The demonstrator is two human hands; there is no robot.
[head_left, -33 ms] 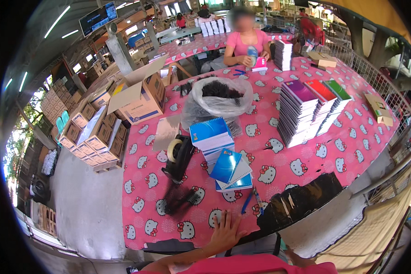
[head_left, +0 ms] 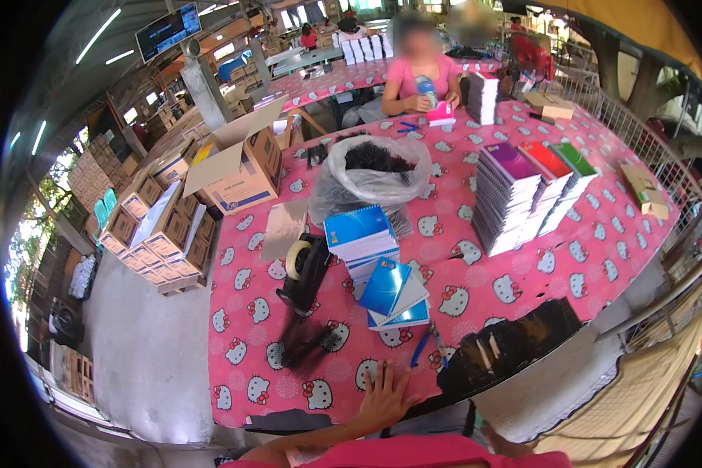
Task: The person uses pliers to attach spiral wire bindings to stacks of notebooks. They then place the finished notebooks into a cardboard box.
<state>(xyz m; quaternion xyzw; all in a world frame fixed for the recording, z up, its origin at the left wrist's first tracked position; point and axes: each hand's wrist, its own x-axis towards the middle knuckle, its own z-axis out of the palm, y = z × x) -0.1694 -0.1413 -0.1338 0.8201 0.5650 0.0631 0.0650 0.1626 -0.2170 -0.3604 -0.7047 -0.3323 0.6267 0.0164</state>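
My left hand (head_left: pixel 385 398) lies flat near the front edge of the pink patterned tablecloth (head_left: pixel 234 374), fingers spread, nothing in it. My right hand is out of sight. Just beyond my left hand is a blue-handled hand tool (head_left: pixel 423 345), which looks like pliers. Farther off sits a stack of blue-covered notebooks (head_left: pixel 357 226), with a few more blue notebooks (head_left: pixel 385 285) fanned out loosely in front. To their left stands a black tape dispenser (head_left: pixel 308 273) with a roll of tape. Several loose black spiral coils (head_left: pixel 304 347) lie nearer me.
A clear plastic bag (head_left: pixel 335 183) holds black coils. Purple, red and green notebooks (head_left: pixel 511 195) stand stacked at right. An open carton (head_left: pixel 246 175) is at back left. Torn black covering (head_left: pixel 515 339) lines the front edge. Across the table, a co-worker (head_left: pixel 421 74) handles a pink notebook (head_left: pixel 442 111).
The view has shifted very slightly, and the co-worker's hands and pink notebook have moved a little. My left hand stays in place on the table.
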